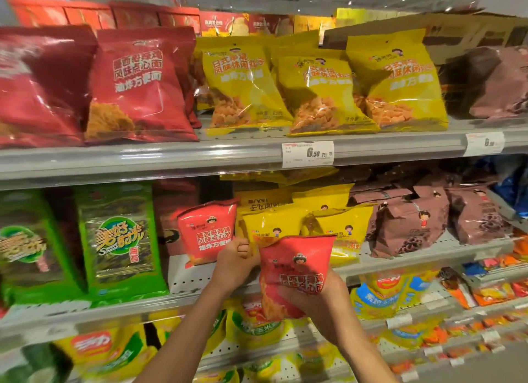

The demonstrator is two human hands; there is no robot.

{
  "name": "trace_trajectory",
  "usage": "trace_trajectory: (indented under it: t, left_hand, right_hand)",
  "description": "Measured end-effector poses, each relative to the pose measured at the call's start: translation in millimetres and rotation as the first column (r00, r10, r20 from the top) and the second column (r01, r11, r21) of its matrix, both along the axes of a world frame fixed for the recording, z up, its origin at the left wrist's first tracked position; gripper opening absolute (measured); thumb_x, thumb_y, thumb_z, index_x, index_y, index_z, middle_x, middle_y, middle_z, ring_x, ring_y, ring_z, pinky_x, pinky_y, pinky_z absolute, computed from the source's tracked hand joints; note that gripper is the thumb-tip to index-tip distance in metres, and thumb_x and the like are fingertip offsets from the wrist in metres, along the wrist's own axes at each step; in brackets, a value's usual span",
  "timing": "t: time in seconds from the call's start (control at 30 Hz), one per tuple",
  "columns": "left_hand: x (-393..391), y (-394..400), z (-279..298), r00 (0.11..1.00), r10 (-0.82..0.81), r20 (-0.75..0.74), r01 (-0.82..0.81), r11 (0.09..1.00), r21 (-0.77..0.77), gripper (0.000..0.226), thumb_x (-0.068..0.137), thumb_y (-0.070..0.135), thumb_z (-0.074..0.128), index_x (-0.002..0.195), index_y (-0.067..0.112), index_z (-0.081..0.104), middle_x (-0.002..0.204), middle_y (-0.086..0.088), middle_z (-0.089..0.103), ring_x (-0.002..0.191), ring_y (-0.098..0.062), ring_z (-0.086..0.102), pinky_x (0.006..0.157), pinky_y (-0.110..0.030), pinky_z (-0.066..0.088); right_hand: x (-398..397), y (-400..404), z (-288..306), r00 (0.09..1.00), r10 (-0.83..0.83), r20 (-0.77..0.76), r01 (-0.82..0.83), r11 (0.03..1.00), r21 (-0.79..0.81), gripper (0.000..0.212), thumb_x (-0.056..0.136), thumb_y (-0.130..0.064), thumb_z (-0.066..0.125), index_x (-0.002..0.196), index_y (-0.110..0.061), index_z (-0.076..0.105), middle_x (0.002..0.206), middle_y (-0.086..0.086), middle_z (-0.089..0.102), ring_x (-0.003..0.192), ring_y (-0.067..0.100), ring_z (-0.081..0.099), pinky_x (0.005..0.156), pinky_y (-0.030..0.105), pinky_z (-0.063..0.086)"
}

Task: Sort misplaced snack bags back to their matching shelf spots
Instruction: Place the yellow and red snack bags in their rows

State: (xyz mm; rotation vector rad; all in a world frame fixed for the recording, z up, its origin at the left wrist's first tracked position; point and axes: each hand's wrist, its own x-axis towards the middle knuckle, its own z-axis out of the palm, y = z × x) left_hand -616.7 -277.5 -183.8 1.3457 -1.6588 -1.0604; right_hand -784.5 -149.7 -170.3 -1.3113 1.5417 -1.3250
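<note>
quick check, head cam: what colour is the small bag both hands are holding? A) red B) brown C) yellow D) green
A: the small bag gripped by the right hand from below and pinched at its top corner by the left hand is red, like the small red bag standing on the middle shelf just left of the yellow bags.

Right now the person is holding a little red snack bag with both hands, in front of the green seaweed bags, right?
Not quite. Both hands, left and right, do hold the small red bag, but the head view shows it in front of the small yellow bags on the middle shelf. The green seaweed bags stand far off to the left.
</note>
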Motion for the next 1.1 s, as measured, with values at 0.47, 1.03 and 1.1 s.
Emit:
trace_trajectory:
  t: [0.47,1.03,1.1]
  left_hand:
    - [19.0,25.2,7.6,0.996,0.088,-0.021,-0.089,0.994,-0.057,0.044,0.087,0.045,0.062,0.083,0.002,0.059,0.077,-0.021,0.064,0.061,-0.021,0.051,0.06,-0.038,0.042]
    - [-22.0,3.1,10.8,1.0,-0.009,-0.004,0.009,1.0,0.004,0.031,0.096,0.023,0.058,0.069,0.013,0.047,0.066,-0.006,0.053,0.064,-0.02,0.048,0.063,-0.036,0.04]
    - [-16.8,6.0,11.7,1.0,-0.014,-0.015,0.014,1.0,0.012,0.037,0.095,0.026,0.062,0.062,0.021,0.045,0.058,0.008,0.049,0.06,-0.013,0.046,0.061,-0.032,0.038]
  right_hand:
    - [10.3,-6.5,-16.2,0.994,0.04,0.099,-0.04,0.999,-0.009,0.055,0.049,-0.051,0.092,0.099,-0.039,0.076,0.099,-0.003,0.079,0.094,0.022,0.076,0.081,0.051,0.061]
    - [-21.9,0.2,-8.9,1.0,0.002,0.03,-0.002,1.0,0.009,0.063,0.055,-0.064,0.088,0.109,-0.036,0.072,0.102,-0.011,0.078,0.095,0.012,0.075,0.082,0.05,0.061]
    - [-19.3,-3.1,-7.5,1.0,0.013,0.027,-0.013,1.0,0.015,0.063,0.055,-0.063,0.087,0.109,-0.034,0.073,0.101,-0.01,0.078,0.094,0.012,0.075,0.08,0.05,0.061]
